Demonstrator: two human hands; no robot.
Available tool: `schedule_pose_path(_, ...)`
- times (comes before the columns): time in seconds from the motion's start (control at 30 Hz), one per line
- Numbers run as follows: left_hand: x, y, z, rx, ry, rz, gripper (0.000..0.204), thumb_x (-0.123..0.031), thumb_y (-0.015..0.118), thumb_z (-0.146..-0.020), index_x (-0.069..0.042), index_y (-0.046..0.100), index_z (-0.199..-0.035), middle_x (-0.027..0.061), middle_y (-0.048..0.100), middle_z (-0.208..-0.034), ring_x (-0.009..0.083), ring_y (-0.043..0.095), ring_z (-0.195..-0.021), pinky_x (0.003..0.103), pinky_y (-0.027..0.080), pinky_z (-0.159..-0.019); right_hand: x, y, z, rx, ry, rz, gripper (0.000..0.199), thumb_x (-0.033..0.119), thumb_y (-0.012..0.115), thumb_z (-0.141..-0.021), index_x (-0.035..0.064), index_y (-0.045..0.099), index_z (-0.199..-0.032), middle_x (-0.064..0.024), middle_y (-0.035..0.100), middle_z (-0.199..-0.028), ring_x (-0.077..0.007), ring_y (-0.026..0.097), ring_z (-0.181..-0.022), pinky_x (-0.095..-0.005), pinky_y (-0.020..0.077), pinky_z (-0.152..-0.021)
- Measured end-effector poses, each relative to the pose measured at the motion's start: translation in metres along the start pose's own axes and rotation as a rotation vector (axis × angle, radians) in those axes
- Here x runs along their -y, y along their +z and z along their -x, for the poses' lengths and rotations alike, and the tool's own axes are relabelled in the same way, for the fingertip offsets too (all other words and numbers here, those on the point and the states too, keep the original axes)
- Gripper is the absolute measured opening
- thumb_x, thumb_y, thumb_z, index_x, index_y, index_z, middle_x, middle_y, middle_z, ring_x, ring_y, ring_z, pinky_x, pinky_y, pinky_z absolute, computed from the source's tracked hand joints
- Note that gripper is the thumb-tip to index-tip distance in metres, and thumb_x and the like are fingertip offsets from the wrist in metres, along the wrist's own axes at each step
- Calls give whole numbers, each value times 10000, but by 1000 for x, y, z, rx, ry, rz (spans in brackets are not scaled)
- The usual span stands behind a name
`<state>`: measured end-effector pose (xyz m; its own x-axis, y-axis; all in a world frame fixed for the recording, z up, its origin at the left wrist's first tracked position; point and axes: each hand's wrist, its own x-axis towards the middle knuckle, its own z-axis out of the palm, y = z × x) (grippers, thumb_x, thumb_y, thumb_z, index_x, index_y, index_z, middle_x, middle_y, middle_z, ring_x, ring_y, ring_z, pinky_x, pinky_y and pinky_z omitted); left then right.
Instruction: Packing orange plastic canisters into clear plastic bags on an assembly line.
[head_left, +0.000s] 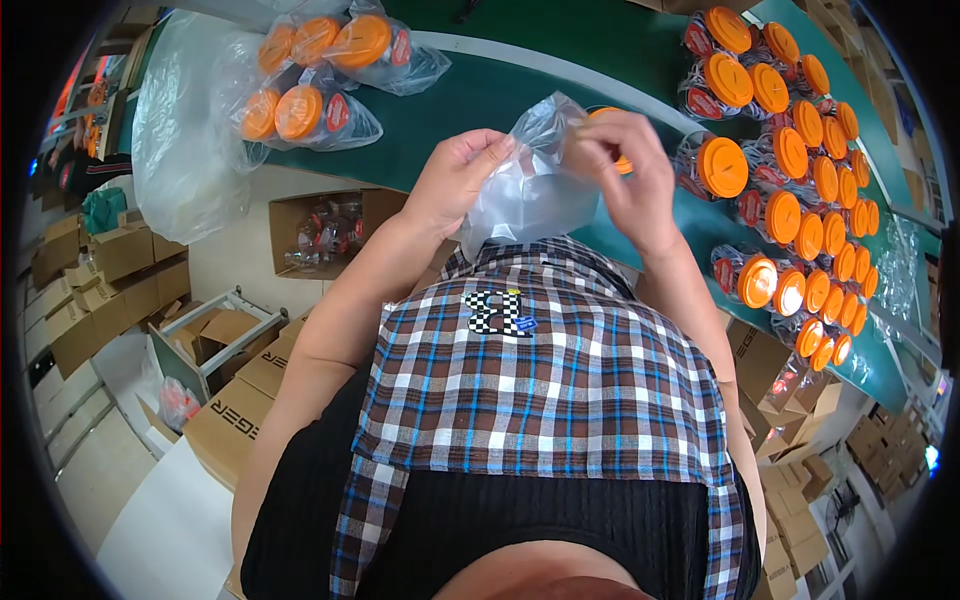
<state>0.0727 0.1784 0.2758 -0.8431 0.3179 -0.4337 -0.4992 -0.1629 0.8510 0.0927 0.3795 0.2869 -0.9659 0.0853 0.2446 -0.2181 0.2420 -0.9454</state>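
Observation:
My left hand (455, 175) pinches the left edge of a clear plastic bag (525, 195) held over the front edge of the green table (480, 95). My right hand (625, 170) grips the bag's right side together with an orange-lidded clear jar (610, 140), mostly hidden behind my fingers. The bag hangs down toward my plaid apron. Whether the jar is inside the bag I cannot tell.
Several orange-lidded jars (775, 215) lie in rows along the table's right side. Bagged jars (310, 110) and a pile of loose clear bags (180, 130) sit at the left. Cardboard boxes (235, 415) stand on the floor at both sides.

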Motion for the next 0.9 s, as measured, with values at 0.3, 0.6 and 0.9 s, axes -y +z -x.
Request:
schedule_pose_path(0.3,-3,-3,-4,54,128,-211,149,-135,614,-954,-5,669,-1003,63,672,-868,87,582,-752,187,475,-686,-9,12,1,207,-182,232,174,-42,665,-815,5,643,-981,-79,629,-920,-153,544,-708,-231,451,-639)
schedule_pose_path(0.6,-2,-24,-20,-61,142,57,94,-126,595,-961,-34,601,-974,74,675,-962,124,598,-825,232,482,-767,-24,-21,6,-72,-9,-42,77,-25,642,-844,-4,624,-915,-66,624,-879,-146,548,-695,-264,463,-653)
schedule_pose_path(0.9,-25,-11,-27,-15,156,273,123,-164,505,-979,-69,525,-903,121,680,-915,166,591,-744,247,482,-713,9,-50,2,284,118,-70,87,75,667,-884,22,616,-837,-62,618,-821,-145,550,-742,-245,454,-676)
